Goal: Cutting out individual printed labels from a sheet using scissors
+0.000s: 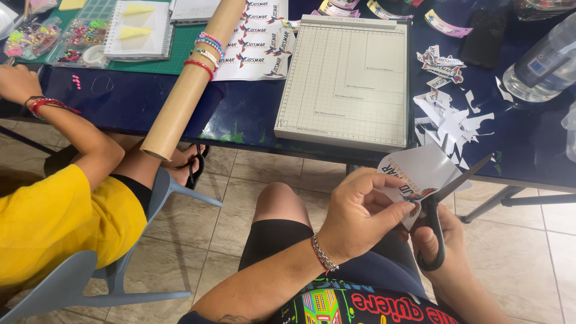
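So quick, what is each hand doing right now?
Left hand: closed, pinching the printed paper sheet.
Right hand: closed around the black scissors, whose blades are open at the sheet.

A dark blue bench (252, 114) carries a grey paper cutter (345, 78), a cardboard tube (189, 84) ringed with beaded bracelets (207, 51), a clear water bottle (543, 63), paper scraps (447, 117) and a green cutting mat (174, 57). A person in a yellow shirt (57, 219) sits on a grey chair (120, 270).

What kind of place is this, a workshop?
Likely a small craft workspace: a paper cutter on the blue table, bead boxes, bracelets on a cardboard tube, and paper scraps.
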